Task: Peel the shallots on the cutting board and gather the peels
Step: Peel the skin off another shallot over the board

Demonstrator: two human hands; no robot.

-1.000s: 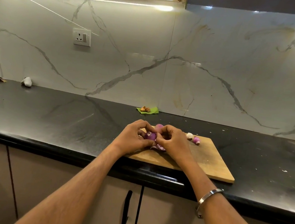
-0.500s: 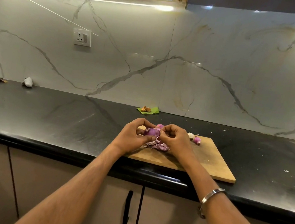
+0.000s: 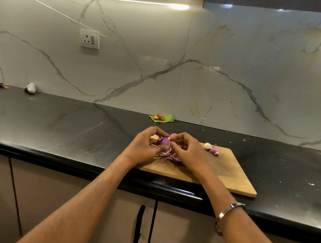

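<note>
My left hand (image 3: 145, 147) grips the shallot (image 3: 163, 141) with curled fingers while my right hand (image 3: 187, 151) pinches its loose peel (image 3: 170, 144).

From my feed, the cutting board (image 3: 227, 173) under the hands looks like matt bare wood, the countertop (image 3: 55, 125) around it glossy black stone, backsplash (image 3: 224, 48) beyond polished marble, bracelet (image 3: 229, 209) shiny metal.

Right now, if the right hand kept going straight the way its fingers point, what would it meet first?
The right hand points left toward the shallot that the left hand grips. It already pinches peel at that shallot, so the shallot comes first, then probably the left fingers behind it.
</note>
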